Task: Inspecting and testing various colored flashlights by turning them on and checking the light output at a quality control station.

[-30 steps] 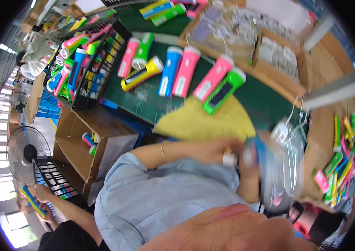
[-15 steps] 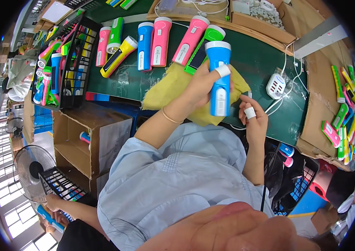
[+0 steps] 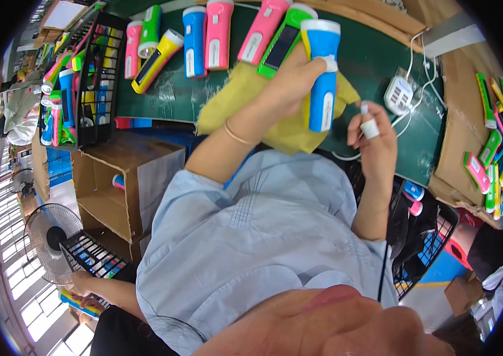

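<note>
My left hand [image 3: 293,83] is wrapped round a blue flashlight [image 3: 322,98] with a white head, held upright over the bench. A strip of its yellow side shows at the left edge, and white tape covers my left thumb. Beneath it spreads a yellow cloth [image 3: 290,133]. To the right of the flashlight and apart from it, my right hand [image 3: 379,142] is raised with its fingers loosely bent and apart. White tape wraps one of its fingers; a small pale piece at a fingertip is too small to name. Just behind my left hand lies a green flashlight [image 3: 281,50] with a dark panel.
Several flashlights, such as a pink one [image 3: 219,35], lie along the green bench [image 3: 162,107]. A black crate [image 3: 96,89] of flashlights stands left. A white power strip [image 3: 398,95] with cables sits right. Lower left, another person's hand [image 3: 88,285] holds a yellow-and-blue flashlight.
The view has shifted, so the bench sits higher. The held flashlight has turned slightly, showing its yellow side. My right hand has moved right, away from the cloth. The other person's flashlight has turned.
</note>
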Demonstrator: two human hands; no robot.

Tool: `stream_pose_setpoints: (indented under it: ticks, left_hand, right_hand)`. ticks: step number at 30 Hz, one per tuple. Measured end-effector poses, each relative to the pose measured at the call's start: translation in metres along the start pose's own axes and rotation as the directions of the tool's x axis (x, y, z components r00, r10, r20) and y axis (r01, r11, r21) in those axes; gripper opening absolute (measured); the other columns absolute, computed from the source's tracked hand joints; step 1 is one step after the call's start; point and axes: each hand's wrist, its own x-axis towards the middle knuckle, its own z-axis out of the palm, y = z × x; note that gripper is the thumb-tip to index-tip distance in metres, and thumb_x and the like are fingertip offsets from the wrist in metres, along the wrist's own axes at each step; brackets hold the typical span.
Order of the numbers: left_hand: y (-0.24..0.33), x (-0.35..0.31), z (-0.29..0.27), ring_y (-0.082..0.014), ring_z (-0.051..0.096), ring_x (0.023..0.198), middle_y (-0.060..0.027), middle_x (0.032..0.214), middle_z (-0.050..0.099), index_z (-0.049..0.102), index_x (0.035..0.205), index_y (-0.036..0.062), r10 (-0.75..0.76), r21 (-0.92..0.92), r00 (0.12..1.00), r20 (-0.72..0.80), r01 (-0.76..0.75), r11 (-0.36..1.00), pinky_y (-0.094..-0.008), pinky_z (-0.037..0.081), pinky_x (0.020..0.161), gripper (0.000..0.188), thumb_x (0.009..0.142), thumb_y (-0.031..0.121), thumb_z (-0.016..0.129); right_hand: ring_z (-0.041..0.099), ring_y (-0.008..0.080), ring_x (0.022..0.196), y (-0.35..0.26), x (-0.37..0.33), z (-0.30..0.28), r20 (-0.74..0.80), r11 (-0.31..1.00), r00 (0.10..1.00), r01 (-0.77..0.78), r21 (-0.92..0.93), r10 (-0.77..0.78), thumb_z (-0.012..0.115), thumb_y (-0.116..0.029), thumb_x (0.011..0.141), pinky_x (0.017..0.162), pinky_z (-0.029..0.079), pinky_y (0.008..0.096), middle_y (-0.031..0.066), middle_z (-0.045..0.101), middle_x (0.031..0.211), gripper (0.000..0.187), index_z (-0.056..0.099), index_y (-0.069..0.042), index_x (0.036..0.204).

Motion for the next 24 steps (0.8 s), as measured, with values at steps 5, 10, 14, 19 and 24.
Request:
stream_pose_setpoints:
  ticks: [5,10,14,19,24]
  left_hand:
    - [0.002,-0.013,0.004,-0.0142,0.059,0.075,-0.0074,0.084,0.055,0.039,0.111,0.0008,0.073,0.537,0.995,0.062,-0.095,0.838,-0.0276,0.049,0.064,0.042,0.081,0.019,0.063]
    - [-0.008,-0.034,0.024,-0.026,0.059,0.075,-0.0129,0.081,0.056,0.043,0.104,-0.002,0.07,0.791,0.995,0.072,-0.1,0.604,-0.0349,0.045,0.066,0.054,0.07,0.027,0.073]
    - [-0.009,-0.04,0.027,-0.0301,0.059,0.072,-0.0168,0.079,0.057,0.041,0.105,-0.0036,0.024,0.814,0.998,0.05,-0.054,0.579,-0.0372,0.046,0.064,0.055,0.067,0.021,0.073]
    - [-0.007,-0.041,0.027,-0.0264,0.059,0.062,-0.0153,0.075,0.056,0.04,0.105,-0.004,-0.104,0.796,0.994,0.026,0.042,0.604,-0.0349,0.046,0.057,0.054,0.065,0.015,0.07]
    - [-0.007,-0.043,0.027,-0.0193,0.057,0.054,-0.0108,0.073,0.056,0.042,0.104,-0.0035,-0.332,0.446,0.929,0.162,0.231,0.865,-0.0302,0.046,0.051,0.051,0.064,0.01,0.07]
  right_hand:
    - [0.04,0.0054,0.056,-0.031,0.025,0.0,-0.086,0.945,0.971,0.194,-0.262,-0.223,0.043,-0.009,0.087,0.05,0.029,0.0172,0.001,0.051,0.069,0.03,0.058,-0.005,0.113]
    - [0.047,0.0074,0.073,-0.041,0.061,0.013,0.309,0.613,0.846,0.529,-0.586,-0.434,0.046,-0.029,0.091,0.064,0.037,0.0202,0.002,0.057,0.084,0.03,0.061,-0.005,0.101]
    - [0.049,0.0101,0.072,-0.038,0.073,0.011,0.422,0.622,0.859,0.504,-0.599,-0.291,0.048,-0.024,0.088,0.066,0.039,0.022,0.002,0.054,0.078,0.023,0.057,-0.003,0.087]
    - [0.047,0.0105,0.071,-0.027,0.078,0.005,0.516,0.684,0.785,0.585,-0.435,-0.342,0.049,-0.021,0.085,0.065,0.037,0.022,0.0027,0.05,0.076,0.021,0.054,-0.001,0.083]
    - [0.048,0.0129,0.074,-0.022,0.077,0.003,0.515,0.793,0.785,0.537,-0.288,-0.345,0.048,-0.042,0.081,0.09,0.031,0.0265,0.0037,0.05,0.078,0.042,0.055,-0.001,0.084]
